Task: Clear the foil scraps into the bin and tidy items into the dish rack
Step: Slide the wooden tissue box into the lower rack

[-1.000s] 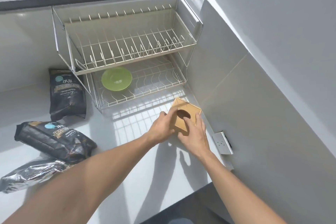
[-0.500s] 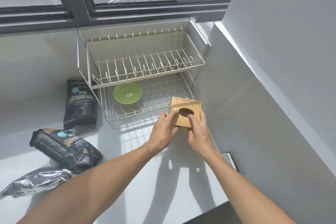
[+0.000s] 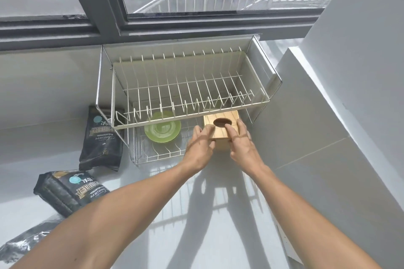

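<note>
Both hands bear on a small light-wood box with a dark oval hole in its top (image 3: 221, 125), fingers spread and laid against it rather than curled around it. Left hand (image 3: 200, 145) presses its fingertips on the box's near-left top edge and left side, palm down, forearm stretched in from the near left. Right hand (image 3: 241, 144) has a finger at the rim of the oval hole and the others along the box's right edge, forearm reaching in from the near right. Whether either hand truly clamps the box cannot be told.

The box sits at the right end of the lower tier of a two-tier white wire dish rack (image 3: 185, 94), partly under the upper tier. Left of it on the same tier lies a round green plate (image 3: 162, 130).

On the pale countertop (image 3: 218, 225), left of the rack, a black coffee bag (image 3: 101, 137) lies flat, its writing upside down; "BLUE MOUNTAIN" is just legible. Nearer and further left lies a second black bag with a teal round label (image 3: 67, 192), its script too blurred to read. At the near-left corner lies a crumpled silver foil piece (image 3: 21, 244).
</note>
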